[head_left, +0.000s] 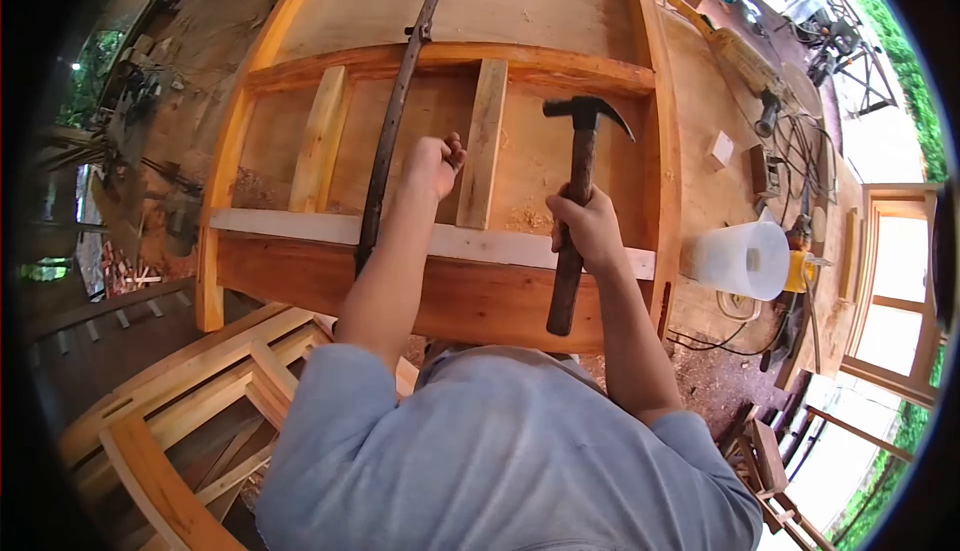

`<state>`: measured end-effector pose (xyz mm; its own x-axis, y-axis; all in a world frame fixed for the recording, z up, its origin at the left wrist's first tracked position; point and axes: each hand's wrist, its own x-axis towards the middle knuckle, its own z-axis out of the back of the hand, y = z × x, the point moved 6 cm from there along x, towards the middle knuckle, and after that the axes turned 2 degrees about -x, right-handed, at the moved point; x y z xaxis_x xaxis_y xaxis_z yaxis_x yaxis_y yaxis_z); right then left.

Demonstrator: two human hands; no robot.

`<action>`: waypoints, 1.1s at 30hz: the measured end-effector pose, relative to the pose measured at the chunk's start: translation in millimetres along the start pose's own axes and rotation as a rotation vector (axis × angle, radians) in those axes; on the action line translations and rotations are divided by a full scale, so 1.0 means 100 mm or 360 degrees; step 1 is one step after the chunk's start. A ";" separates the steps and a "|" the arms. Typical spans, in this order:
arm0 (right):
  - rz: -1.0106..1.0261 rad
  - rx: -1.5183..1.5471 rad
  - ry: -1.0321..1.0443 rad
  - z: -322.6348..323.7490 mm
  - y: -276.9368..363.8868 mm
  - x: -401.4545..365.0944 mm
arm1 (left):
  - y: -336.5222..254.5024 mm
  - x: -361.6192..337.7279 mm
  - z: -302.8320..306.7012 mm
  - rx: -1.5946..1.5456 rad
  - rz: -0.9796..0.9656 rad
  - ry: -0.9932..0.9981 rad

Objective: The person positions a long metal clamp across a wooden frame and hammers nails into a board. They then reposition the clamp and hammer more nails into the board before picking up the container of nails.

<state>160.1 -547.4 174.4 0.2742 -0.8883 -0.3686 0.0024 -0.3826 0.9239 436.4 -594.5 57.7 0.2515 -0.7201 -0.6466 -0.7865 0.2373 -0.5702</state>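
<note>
My right hand (590, 227) is wrapped round the wooden handle of a claw hammer (583, 146), whose dark head points up and away from me. Left of it, my left hand (436, 165) is closed, fingers curled, above the wooden frame; what it holds, if anything, is too small to make out. Just right of my left hand lies an upright wooden slat (487, 141). A long dark metal bar clamp (395, 121) crosses the frame (560, 63) left of my left hand. A pale strip (490, 245) runs across the frame below both hands.
At the right, a translucent plastic container (742, 259) lies on the workbench (695, 101), near cables and power tools. A small white block (719, 149) sits above it. Another wooden frame (190, 391) stands at the lower left. Wood shavings lie scattered about.
</note>
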 end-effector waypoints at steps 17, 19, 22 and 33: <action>0.0105 0.0050 -0.0091 -0.49 -0.46 -0.60 | 0.74 -1.81 -0.18 -0.0035 0.0023 0.0857; 0.0085 0.0079 -0.0156 -0.49 -0.55 -0.71 | 0.87 -1.85 -0.08 0.0064 0.0174 0.0940; 0.0117 0.0224 -0.0143 -0.51 -0.62 -0.79 | 1.00 -1.85 0.08 0.0077 0.0188 0.0791; 0.0019 0.0190 -0.0335 -0.43 -0.73 -0.94 | 1.03 -1.99 0.22 0.0338 -0.0007 0.0458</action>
<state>175.4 -425.1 146.3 0.0672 -0.9214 -0.3828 -0.1167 -0.3883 0.9141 317.8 -412.5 116.4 0.0616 -0.8686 -0.4917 -0.6435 0.3420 -0.6848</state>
